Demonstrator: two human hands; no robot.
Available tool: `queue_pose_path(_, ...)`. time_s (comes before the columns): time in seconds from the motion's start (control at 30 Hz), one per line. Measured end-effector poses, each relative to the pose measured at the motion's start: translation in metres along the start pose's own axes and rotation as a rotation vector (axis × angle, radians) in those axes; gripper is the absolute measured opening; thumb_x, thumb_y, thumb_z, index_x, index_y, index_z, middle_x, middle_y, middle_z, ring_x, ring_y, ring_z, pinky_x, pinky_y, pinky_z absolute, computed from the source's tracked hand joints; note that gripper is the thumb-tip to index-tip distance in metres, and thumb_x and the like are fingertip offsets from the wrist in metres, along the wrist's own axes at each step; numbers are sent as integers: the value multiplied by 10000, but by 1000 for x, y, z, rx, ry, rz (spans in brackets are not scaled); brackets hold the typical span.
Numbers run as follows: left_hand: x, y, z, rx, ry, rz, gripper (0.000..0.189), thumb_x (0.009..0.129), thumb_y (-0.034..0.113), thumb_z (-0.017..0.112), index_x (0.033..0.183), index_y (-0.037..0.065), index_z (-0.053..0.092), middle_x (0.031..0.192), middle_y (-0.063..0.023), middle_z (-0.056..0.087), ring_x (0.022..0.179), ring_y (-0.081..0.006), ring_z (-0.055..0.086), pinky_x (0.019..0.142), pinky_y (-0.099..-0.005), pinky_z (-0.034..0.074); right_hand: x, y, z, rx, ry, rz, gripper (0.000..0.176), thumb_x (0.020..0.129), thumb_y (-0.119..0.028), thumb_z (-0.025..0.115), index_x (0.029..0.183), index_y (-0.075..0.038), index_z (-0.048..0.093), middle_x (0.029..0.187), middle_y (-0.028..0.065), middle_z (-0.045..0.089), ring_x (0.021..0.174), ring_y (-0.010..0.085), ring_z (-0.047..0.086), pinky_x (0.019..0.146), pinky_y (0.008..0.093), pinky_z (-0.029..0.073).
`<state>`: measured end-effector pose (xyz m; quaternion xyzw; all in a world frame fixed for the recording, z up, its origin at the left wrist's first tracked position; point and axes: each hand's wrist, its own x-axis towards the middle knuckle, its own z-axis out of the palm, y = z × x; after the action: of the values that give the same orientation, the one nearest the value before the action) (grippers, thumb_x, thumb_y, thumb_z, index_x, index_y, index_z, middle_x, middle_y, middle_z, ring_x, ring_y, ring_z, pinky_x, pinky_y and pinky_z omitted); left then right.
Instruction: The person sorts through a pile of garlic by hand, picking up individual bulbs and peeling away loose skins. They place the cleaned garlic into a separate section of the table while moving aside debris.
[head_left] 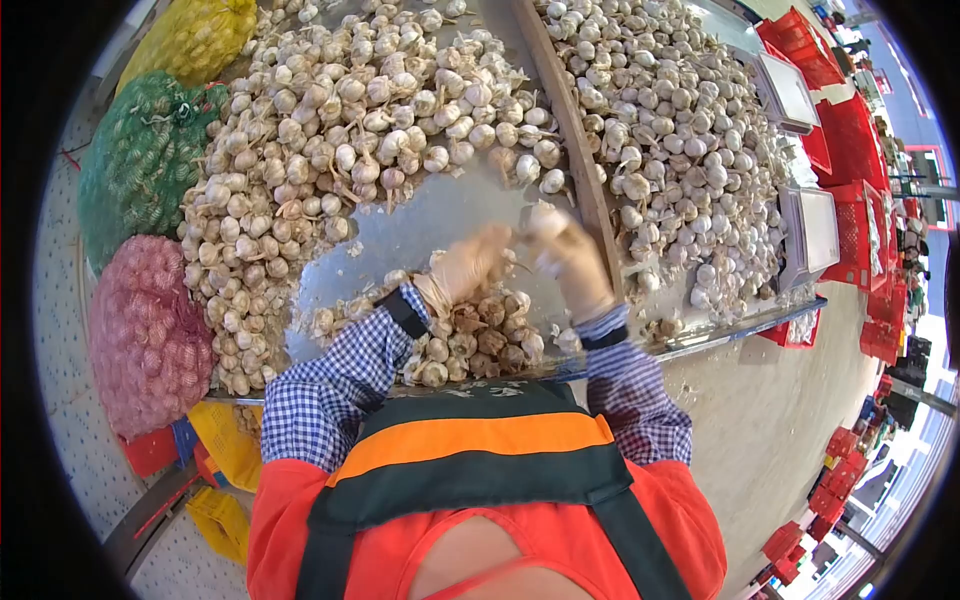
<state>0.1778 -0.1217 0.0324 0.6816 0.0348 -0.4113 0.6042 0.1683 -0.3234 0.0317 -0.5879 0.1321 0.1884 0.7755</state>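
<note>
My right hand [572, 265] grips a whitish garlic bulb [546, 220] above the metal table, near the wooden divider; bulb and fingers are smeared by motion. Close by on the left, my left hand [466, 268] has its fingers drawn together and pointing toward that bulb. What is between those fingers, if anything, is hidden. Both hands appear to wear thin gloves. Below my left hand lies a small pile of garlic bulbs [487, 335], some with brownish skins. A large heap of untrimmed garlic [300, 130] spreads across the far and left side of the table.
A wooden divider [575, 130] separates a second garlic heap [690, 140] on the right. Net sacks in yellow [195, 35], green [145, 165] and pink [150, 335] line the left edge. Clear plastic bins [808, 230] and red crates [855, 235] stand at the right.
</note>
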Motion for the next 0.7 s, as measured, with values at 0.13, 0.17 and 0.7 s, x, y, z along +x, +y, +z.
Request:
queue_pose_path(0.13, 86, -27, -34, 195, 308, 382, 459, 952, 486, 470, 1228, 122, 518, 843, -97, 667, 662, -252, 650, 598, -336, 531, 26, -109, -16, 677, 325, -325, 387, 950, -394, 517, 967, -9, 549, 962, 165, 590, 934, 239, 623, 753, 279, 554)
queue_pose_path(0.17, 95, -11, -39, 364, 445, 566, 422, 927, 425, 509, 1221, 124, 533, 860, -112, 672, 748, -284, 657, 685, -361, 530, 41, -117, -29, 731, 417, -332, 477, 963, -448, 480, 1009, 23, 548, 1015, 206, 612, 1025, 272, 620, 786, 292, 561)
queue_pose_path(0.7, 96, -21, -18, 799, 123, 328, 425, 729, 184, 653, 1130, 132, 525, 1154, -165, 525, 917, -369, 615, 811, -416, 512, 91, 9, -21, -1396, 10, 9, 370, 738, -286, 640, 1062, -112, 601, 978, 177, 615, 957, 332, 626, 821, 429, 505)
